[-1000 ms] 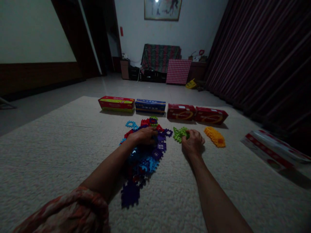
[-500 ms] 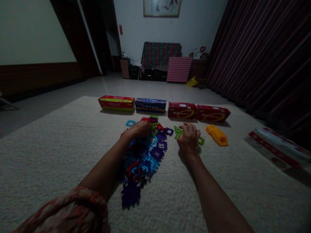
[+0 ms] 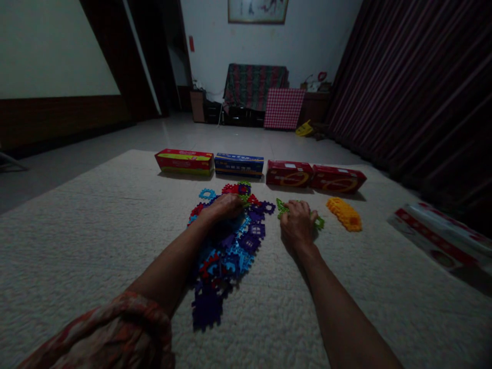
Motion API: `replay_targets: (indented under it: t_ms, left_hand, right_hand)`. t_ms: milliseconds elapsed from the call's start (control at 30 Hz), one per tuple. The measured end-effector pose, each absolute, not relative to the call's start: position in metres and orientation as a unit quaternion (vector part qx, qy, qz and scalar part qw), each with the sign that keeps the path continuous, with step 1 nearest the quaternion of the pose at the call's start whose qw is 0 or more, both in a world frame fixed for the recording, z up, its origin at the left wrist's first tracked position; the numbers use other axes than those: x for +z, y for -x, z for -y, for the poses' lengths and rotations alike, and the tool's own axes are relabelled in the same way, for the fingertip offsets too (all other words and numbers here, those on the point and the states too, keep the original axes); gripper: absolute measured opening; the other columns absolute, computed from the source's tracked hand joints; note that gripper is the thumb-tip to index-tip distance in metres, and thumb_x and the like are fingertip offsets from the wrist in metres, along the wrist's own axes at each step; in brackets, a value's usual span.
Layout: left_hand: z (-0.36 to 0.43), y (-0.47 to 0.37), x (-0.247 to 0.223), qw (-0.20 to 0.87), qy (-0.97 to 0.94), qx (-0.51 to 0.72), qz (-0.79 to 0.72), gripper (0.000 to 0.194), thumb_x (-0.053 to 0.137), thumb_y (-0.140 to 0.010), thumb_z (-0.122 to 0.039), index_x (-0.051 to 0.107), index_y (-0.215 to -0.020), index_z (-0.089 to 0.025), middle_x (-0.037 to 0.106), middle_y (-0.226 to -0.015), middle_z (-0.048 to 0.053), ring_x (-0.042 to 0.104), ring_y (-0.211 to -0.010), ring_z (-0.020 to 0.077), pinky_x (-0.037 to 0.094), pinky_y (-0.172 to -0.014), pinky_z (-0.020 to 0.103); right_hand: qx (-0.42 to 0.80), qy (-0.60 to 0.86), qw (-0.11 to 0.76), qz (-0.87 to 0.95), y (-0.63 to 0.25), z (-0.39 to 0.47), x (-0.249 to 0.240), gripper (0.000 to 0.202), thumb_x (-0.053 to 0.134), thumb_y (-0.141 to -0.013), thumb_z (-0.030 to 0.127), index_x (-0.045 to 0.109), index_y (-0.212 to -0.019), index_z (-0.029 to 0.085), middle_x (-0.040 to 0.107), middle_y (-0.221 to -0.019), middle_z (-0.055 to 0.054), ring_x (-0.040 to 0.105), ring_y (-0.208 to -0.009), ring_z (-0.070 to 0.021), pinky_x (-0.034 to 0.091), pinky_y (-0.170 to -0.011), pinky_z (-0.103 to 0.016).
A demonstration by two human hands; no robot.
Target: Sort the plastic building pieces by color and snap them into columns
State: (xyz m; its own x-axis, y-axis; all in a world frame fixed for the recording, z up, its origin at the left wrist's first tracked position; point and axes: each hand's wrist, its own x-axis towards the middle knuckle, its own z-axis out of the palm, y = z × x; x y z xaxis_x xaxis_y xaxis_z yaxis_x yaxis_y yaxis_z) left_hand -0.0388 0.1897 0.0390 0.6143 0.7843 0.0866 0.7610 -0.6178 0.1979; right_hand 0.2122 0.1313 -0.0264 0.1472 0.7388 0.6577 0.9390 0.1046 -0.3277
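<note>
My left hand [image 3: 229, 206] reaches over the top of a mixed heap of toothed plastic pieces [image 3: 230, 256], blue, purple and red. Its fingers are closed on a green piece [image 3: 244, 200] near the heap's upper edge. To the right, my right hand [image 3: 298, 218] rests on several green pieces [image 3: 318, 221], fingers bent over them and partly hiding them. A stack of yellow pieces [image 3: 344, 214] lies right of that hand. A light blue ring piece [image 3: 207, 193] sits at the heap's upper left.
Behind the pieces stand a red and green box [image 3: 185, 162], a blue box [image 3: 239, 165] and two dark red boxes [image 3: 289, 174] in a row. A red and white package [image 3: 442, 233] lies at the right on the pale mat [image 3: 96, 230].
My left hand has shifted slightly to the right at the heap's top and is now on a green piece. My right hand stays over the green pieces, its fingers drawn in a little.
</note>
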Motion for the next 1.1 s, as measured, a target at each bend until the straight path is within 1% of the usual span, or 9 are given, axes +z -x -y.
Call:
replay_targets:
  t_ms: [100, 200, 267, 367, 467, 600, 767, 933, 1100]
  left_hand:
    - [-0.192, 0.041, 0.045, 0.063, -0.888, 0.103, -0.444, 0.023, 0.051, -0.088, -0.02, 0.073, -0.081, -0.018, 0.073, -0.092, 0.01, 0.066, -0.085, 0.0209, 0.049, -0.081, 0.031]
    - [-0.193, 0.041, 0.048, 0.102, -0.864, 0.18, -0.459, 0.024, 0.051, -0.088, -0.022, 0.074, -0.087, -0.017, 0.072, -0.084, 0.005, 0.065, -0.082, 0.0189, 0.048, -0.078, 0.028]
    - [-0.195, 0.039, 0.046, 0.157, -0.84, 0.239, -0.46, 0.026, 0.052, -0.086, -0.023, 0.075, -0.095, -0.016, 0.071, -0.081, 0.003, 0.065, -0.081, 0.018, 0.048, -0.076, 0.027]
    - [-0.197, 0.035, 0.041, 0.253, -0.793, 0.314, -0.458, 0.027, 0.058, -0.079, -0.023, 0.073, -0.1, -0.014, 0.073, -0.086, 0.002, 0.066, -0.084, 0.0182, 0.05, -0.076, 0.026]
    - [-0.194, 0.031, 0.04, 0.368, -0.735, 0.339, -0.458, 0.032, 0.064, -0.073, -0.021, 0.069, -0.104, -0.013, 0.074, -0.091, 0.003, 0.067, -0.085, 0.0187, 0.053, -0.076, 0.028]
    - [-0.185, 0.028, 0.046, 0.491, -0.663, 0.338, -0.454, 0.043, 0.067, -0.072, -0.017, 0.064, -0.115, -0.014, 0.075, -0.1, 0.006, 0.068, -0.083, 0.0178, 0.055, -0.073, 0.03]
    - [-0.18, 0.025, 0.048, 0.538, -0.649, 0.324, -0.43, 0.04, 0.07, -0.068, -0.015, 0.068, -0.108, -0.014, 0.075, -0.098, 0.006, 0.067, -0.081, 0.0167, 0.054, -0.074, 0.031]
    - [-0.18, 0.021, 0.045, 0.561, -0.656, 0.313, -0.396, 0.049, 0.077, -0.062, -0.02, 0.07, -0.109, -0.013, 0.075, -0.096, 0.005, 0.067, -0.083, 0.0178, 0.053, -0.075, 0.031]
    - [-0.18, 0.019, 0.04, 0.564, -0.644, 0.29, -0.428, 0.052, 0.08, -0.06, -0.021, 0.071, -0.111, -0.014, 0.071, -0.081, 0.001, 0.062, -0.068, 0.0131, 0.051, -0.066, 0.027]
  right_hand:
    - [-0.125, 0.641, 0.394, 0.647, -0.207, -0.131, -0.02, 0.028, 0.05, -0.078, 0.012, 0.068, -0.097, 0.021, 0.07, -0.119, -0.012, 0.052, -0.12, -0.0321, 0.028, -0.105, -0.057]
    - [-0.099, 0.596, 0.41, 0.683, -0.199, -0.129, -0.013, 0.033, 0.048, -0.08, 0.011, 0.067, -0.106, 0.019, 0.07, -0.118, -0.013, 0.057, -0.115, -0.029, 0.036, -0.102, -0.049]
    - [-0.076, 0.563, 0.419, 0.708, -0.191, -0.128, -0.011, 0.036, 0.048, -0.081, 0.012, 0.065, -0.113, 0.017, 0.069, -0.119, -0.014, 0.059, -0.114, -0.0284, 0.041, -0.1, -0.046]
    - [-0.043, 0.531, 0.433, 0.727, -0.177, -0.126, -0.012, 0.039, 0.049, -0.084, 0.016, 0.063, -0.12, 0.018, 0.068, -0.122, -0.014, 0.06, -0.117, -0.0292, 0.043, -0.103, -0.047]
    - [-0.008, 0.512, 0.453, 0.73, -0.167, -0.126, -0.016, 0.044, 0.053, -0.085, 0.022, 0.057, -0.129, 0.017, 0.065, -0.128, -0.016, 0.058, -0.122, -0.0302, 0.045, -0.107, -0.049]
    - [0.017, 0.496, 0.464, 0.734, -0.163, -0.125, -0.018, 0.056, 0.06, -0.084, 0.026, 0.05, -0.138, 0.012, 0.057, -0.137, -0.021, 0.052, -0.132, -0.0315, 0.042, -0.114, -0.05]
    - [0.031, 0.499, 0.464, 0.732, -0.154, -0.12, -0.014, 0.057, 0.063, -0.085, 0.027, 0.048, -0.139, 0.018, 0.059, -0.134, -0.017, 0.055, -0.128, -0.0304, 0.046, -0.111, -0.05]
    - [0.021, 0.508, 0.471, 0.721, -0.145, -0.117, -0.011, 0.057, 0.064, -0.083, 0.025, 0.049, -0.137, 0.013, 0.06, -0.131, -0.019, 0.057, -0.125, -0.0317, 0.049, -0.107, -0.05]
    - [0.024, 0.528, 0.463, 0.711, -0.143, -0.116, -0.011, 0.052, 0.064, -0.082, 0.026, 0.053, -0.132, 0.014, 0.064, -0.124, -0.018, 0.06, -0.118, -0.0316, 0.05, -0.103, -0.05]
